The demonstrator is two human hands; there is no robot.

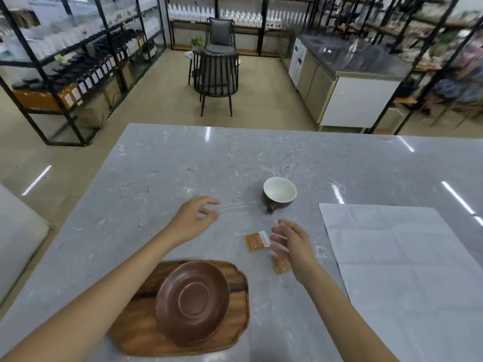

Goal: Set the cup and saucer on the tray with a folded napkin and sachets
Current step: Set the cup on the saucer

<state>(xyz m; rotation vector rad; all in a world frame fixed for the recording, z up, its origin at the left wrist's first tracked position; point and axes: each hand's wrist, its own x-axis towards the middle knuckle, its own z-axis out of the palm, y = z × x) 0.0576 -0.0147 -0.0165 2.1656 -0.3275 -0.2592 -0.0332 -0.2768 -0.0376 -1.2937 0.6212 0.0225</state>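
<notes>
While the brown saucer is seated on the wooden tray, both hands, left hand and right hand, are held open and empty above the marble table.

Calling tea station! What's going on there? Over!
Left hand and right hand open, nothing held. Brown ceramic saucer on wooden tray; brown white-lined cup, orange sachets, unfolded white napkin off tray. Path clear.

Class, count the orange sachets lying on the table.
2: one sachet between the cup and tray, another sachet partly hidden under the right hand.
</notes>
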